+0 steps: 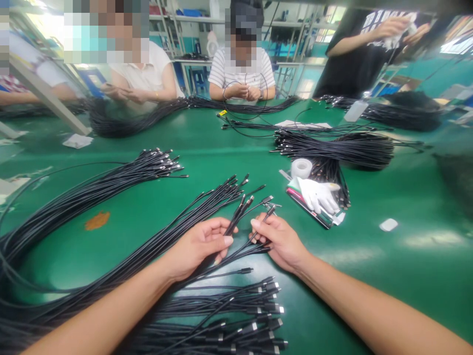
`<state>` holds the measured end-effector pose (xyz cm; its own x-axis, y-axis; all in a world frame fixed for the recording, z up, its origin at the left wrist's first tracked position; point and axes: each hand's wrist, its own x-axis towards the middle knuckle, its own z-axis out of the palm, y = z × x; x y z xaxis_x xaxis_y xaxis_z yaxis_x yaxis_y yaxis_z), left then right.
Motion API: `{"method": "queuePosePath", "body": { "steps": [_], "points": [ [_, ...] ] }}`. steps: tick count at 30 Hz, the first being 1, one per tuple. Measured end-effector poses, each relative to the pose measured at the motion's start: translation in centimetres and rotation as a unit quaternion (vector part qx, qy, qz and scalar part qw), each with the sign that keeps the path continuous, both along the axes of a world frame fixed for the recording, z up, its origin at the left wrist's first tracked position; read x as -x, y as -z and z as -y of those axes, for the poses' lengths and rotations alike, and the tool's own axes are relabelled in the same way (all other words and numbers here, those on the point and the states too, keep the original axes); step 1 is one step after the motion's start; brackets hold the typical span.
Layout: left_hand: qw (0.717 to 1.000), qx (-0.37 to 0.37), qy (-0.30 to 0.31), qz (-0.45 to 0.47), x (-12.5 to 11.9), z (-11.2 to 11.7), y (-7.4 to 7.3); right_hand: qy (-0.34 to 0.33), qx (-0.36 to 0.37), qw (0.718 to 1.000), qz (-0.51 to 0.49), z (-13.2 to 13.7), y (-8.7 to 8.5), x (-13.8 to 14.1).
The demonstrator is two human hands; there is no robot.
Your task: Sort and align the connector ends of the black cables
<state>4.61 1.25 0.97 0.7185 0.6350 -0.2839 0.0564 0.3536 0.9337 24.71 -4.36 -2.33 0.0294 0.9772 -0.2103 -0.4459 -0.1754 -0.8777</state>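
Note:
My left hand (201, 244) is closed around a few black cables (238, 213), their plug ends pointing up and away from me. To its right, my right hand (279, 240) pinches a black cable near its plug (271, 211); more cable ends pass beside its fingers. Under and beyond my left hand runs a long bundle of black cables (185, 222), curving back to the left. Nearer to me lies another cable bundle (240, 305) with metal-tipped connectors facing right. A third group of cable ends (158, 162) rests farther off at the left.
On the green table (369, 286), a white glove (320, 195), a tape roll (301, 168) and a red pen (295, 196) lie right of my hands. Behind them sits a tied cable bundle (332, 148). Several people work across the table, among more cables (136, 116).

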Motion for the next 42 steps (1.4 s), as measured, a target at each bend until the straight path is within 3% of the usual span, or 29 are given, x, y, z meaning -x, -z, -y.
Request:
{"method": "queuePosePath", "body": {
  "steps": [10,20,28,35,42],
  "points": [
    [0.997,-0.026,0.055,-0.05,0.24,0.23,0.47,0.015,-0.022,0.995,-0.094,-0.04,-0.12,0.16],
    [0.999,-0.024,0.021,-0.036,0.09,0.23,0.41,0.027,-0.03,0.996,-0.085,-0.18,0.09,0.27],
    [0.999,-0.015,-0.043,-0.018,-0.11,-0.16,0.16,0.033,-0.041,0.996,-0.067,-0.04,0.42,0.3],
    [0.999,-0.009,-0.026,-0.019,0.02,-0.29,0.35,0.028,-0.032,0.996,-0.078,-0.18,0.26,0.33],
    [0.998,-0.012,-0.056,-0.012,-0.1,-0.21,0.3,0.019,-0.038,0.997,-0.07,-0.16,0.12,0.21]
  ]
}}
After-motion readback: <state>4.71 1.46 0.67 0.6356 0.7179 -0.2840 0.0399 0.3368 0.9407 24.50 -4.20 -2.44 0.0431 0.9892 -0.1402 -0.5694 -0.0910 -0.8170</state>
